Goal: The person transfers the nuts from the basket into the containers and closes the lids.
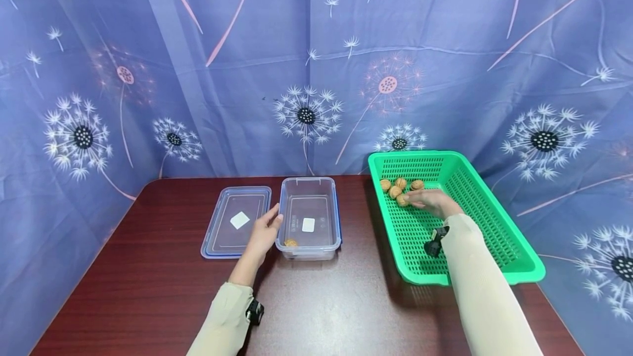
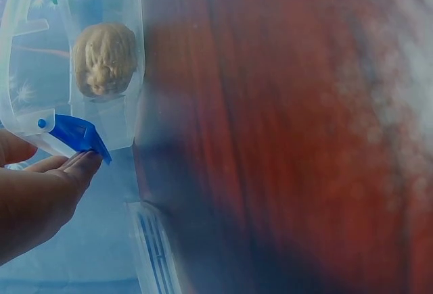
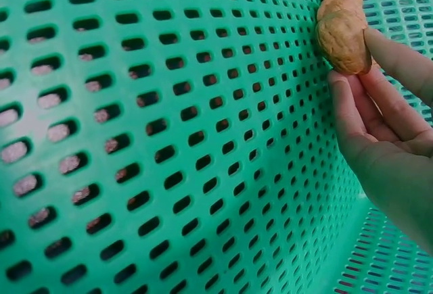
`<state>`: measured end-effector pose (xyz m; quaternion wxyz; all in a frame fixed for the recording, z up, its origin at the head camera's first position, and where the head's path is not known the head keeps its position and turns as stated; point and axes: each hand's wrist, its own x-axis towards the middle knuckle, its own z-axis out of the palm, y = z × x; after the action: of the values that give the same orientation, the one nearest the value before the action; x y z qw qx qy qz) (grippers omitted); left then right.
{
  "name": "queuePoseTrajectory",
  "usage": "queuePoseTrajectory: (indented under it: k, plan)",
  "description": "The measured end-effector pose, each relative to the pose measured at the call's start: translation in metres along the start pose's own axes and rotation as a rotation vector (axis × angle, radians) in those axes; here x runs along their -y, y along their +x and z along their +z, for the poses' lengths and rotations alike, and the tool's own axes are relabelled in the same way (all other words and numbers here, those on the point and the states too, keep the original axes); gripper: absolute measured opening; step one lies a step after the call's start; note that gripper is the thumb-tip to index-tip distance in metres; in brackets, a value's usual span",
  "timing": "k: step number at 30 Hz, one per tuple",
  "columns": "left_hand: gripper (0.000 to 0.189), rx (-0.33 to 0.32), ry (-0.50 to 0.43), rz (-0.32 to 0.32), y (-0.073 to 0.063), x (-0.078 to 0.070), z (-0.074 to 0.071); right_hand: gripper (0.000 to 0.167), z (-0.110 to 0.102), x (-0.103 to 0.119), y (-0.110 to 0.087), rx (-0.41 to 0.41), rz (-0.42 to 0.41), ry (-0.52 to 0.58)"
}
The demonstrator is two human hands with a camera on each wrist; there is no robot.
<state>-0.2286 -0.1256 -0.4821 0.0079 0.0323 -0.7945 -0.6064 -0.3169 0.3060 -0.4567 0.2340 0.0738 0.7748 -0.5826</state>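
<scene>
A clear plastic food container (image 1: 309,249) with blue side clips stands mid-table, a single walnut (image 1: 290,243) in its near left corner. My left hand (image 1: 264,232) holds the container's left side. In the left wrist view, its fingertips touch a blue clip (image 2: 78,134) and the thumb is at the wall. Over on the right, my right hand (image 1: 432,202) reaches into a green perforated basket (image 1: 410,260) and pinches a walnut (image 3: 344,42) between thumb and fingers. Several other walnuts (image 1: 386,184) lie together near the basket's far left corner.
Left of the container, its clear lid (image 1: 222,235) with a blue edge lies flat on the dark red-brown table (image 1: 163,284). A blue dandelion-print curtain (image 1: 247,125) hangs behind the table and along its sides. The basket's walls rise around the right hand.
</scene>
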Motion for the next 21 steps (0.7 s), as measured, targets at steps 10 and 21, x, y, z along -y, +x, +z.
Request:
queuePoseTrajectory:
  k: [10,21]
  plan:
    - [0.045,-0.002,-0.010,0.005,0.000,-0.002,-0.001,0.065,0.001,0.010,-0.001,0.004,-0.028,0.048]
    - [0.045,0.006,0.000,-0.022,-0.003,-0.004,-0.001,0.060,0.002,0.023,-0.007,-0.025,-0.101,0.088]
